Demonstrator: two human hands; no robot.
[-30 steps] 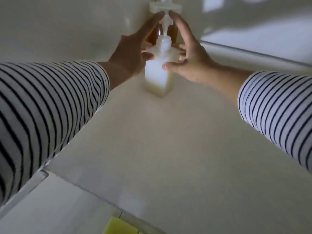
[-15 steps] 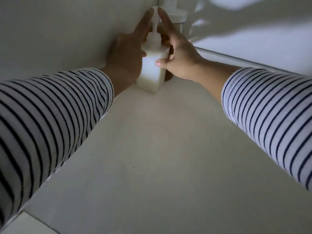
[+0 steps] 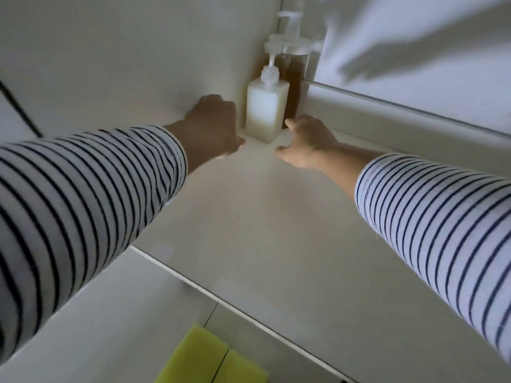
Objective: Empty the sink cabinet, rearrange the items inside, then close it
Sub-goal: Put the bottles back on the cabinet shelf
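Both arms reach forward into the cabinet, sleeves striped white and dark, converging on its far corner.

The left hand [image 3: 213, 125] lies back-up just left of the white pump bottle [image 3: 266, 109], near it but with a sliver of cabinet floor [image 3: 262, 217] showing between. Its fingers bend downward out of sight at the far edge of the knuckles, so how far they curl cannot be told; the thumb tip pokes out toward the bottle's base. It holds nothing that can be seen.

Between the two hands the white pump bottle stands upright in the corner, square-bodied and filled with milky liquid. Directly behind it, tight against it, stands a taller amber pump bottle [image 3: 294, 87] with a clear collar and white pump head.

The right hand [image 3: 307, 142] hovers low just right of the white bottle's base, palm turned inward, fingers loosely spread and relaxed, the forefinger pointing at the bottle's lower corner without clearly touching it. It grips nothing.

Well back from the hands, beyond the cabinet's front edge, a yellow sponge [image 3: 204, 357] lies on the floor.
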